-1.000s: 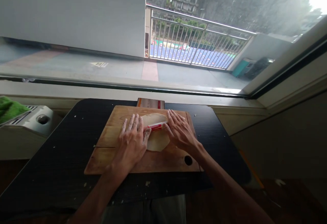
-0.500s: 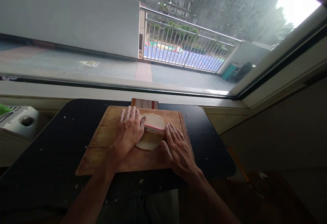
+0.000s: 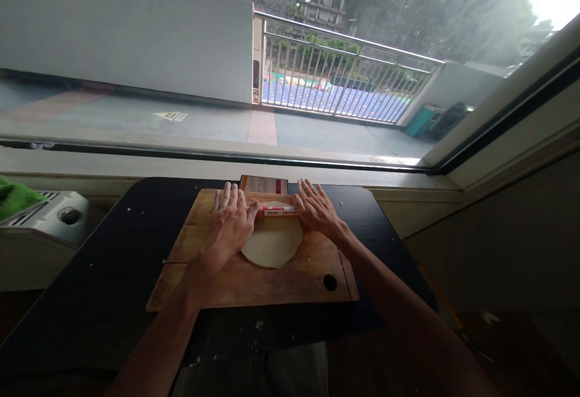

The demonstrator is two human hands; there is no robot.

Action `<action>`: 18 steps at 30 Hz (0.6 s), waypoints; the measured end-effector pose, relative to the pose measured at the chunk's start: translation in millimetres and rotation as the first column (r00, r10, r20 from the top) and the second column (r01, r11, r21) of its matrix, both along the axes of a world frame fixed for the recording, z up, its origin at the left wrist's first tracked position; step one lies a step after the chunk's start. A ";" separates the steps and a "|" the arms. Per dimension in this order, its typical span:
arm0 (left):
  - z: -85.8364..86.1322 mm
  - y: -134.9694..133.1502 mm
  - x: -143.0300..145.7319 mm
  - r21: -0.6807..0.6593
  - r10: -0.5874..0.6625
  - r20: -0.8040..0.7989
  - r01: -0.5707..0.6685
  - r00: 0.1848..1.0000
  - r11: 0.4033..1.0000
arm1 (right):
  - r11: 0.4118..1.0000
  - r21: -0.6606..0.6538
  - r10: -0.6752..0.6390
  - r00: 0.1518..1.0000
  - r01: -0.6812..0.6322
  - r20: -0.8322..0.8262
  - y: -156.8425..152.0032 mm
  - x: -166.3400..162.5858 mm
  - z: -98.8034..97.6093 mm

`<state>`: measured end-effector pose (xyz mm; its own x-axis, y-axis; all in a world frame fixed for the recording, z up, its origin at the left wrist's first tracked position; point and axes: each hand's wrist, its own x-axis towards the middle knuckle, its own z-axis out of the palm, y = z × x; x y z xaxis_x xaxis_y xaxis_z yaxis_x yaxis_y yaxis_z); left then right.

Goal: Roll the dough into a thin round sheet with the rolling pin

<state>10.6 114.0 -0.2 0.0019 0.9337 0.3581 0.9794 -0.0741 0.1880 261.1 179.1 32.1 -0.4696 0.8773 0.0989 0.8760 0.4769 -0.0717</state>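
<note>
A thin, pale round of dough (image 3: pixel 272 246) lies on a wooden cutting board (image 3: pixel 267 289). Across its far part runs a white and red printed tube (image 3: pixel 279 211), its ends partly hidden by my hands. My left hand (image 3: pixel 230 222) is flat, with floury fingers pointing away and the thumb at the tube's left end. At the right end, my right hand (image 3: pixel 318 206) also lies with its fingers stretched out. Neither hand's fingers wrap round the tube.
The board rests on a black table (image 3: pixel 113 252) dotted with small scraps. Behind the board stands a printed box-like item (image 3: pixel 265 185). A white appliance (image 3: pixel 52 222) with a green cloth (image 3: pixel 18 197) is at left. The window sill (image 3: pixel 203 170) borders the far side.
My right hand has moved away from me, and the tube has shifted to the far part of the dough. More of the dough's near side now shows.
</note>
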 end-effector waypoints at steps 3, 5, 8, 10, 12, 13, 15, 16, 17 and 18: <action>2.0 -3.5 0.2 -0.017 -0.019 0.003 0.019 1.000 1.000 | 1.000 -0.017 -0.007 1.000 0.007 -0.010 -13.8 2.9 -1.5; 2.0 -7.8 0.0 -0.018 -0.034 0.005 0.034 0.999 0.999 | 1.000 -0.010 -0.027 0.999 0.027 -0.026 -28.2 4.1 -1.7; 1.3 -17.0 0.6 -0.022 -0.043 -0.001 0.043 0.999 0.999 | 0.999 0.005 -0.048 0.998 0.048 -0.050 -52.6 5.2 -0.9; 0.5 -24.4 1.5 -0.025 -0.051 -0.005 0.051 0.999 0.998 | 0.999 0.017 -0.048 0.997 0.049 -0.060 -69.4 7.0 -1.2; -0.8 -31.6 2.5 -0.015 -0.064 0.000 0.064 0.998 0.998 | 0.999 0.041 -0.031 0.997 0.034 -0.070 -84.8 10.2 -2.9; -1.5 -34.8 2.8 -0.005 -0.068 0.004 0.068 0.998 0.998 | 0.998 0.054 -0.016 0.997 0.020 -0.075 -91.3 12.1 -4.3; -2.6 -39.3 3.4 0.010 -0.068 0.004 0.068 0.998 0.998 | 0.997 0.070 0.015 0.997 -0.009 -0.081 -100.1 16.0 -7.6; -2.6 -40.3 3.7 0.011 -0.066 0.000 0.066 0.998 0.998 | 0.997 0.072 0.027 0.996 -0.022 -0.081 -102.1 17.5 -9.2; -2.1 -40.4 4.0 0.009 -0.063 -0.007 0.063 0.998 0.998 | 0.997 0.069 0.036 0.996 -0.030 -0.080 -102.4 18.5 -10.6; -1.2 -39.4 4.5 0.004 -0.059 -0.013 0.059 0.998 0.998 | 0.997 0.063 0.039 0.996 -0.034 -0.078 -101.1 18.9 -11.6</action>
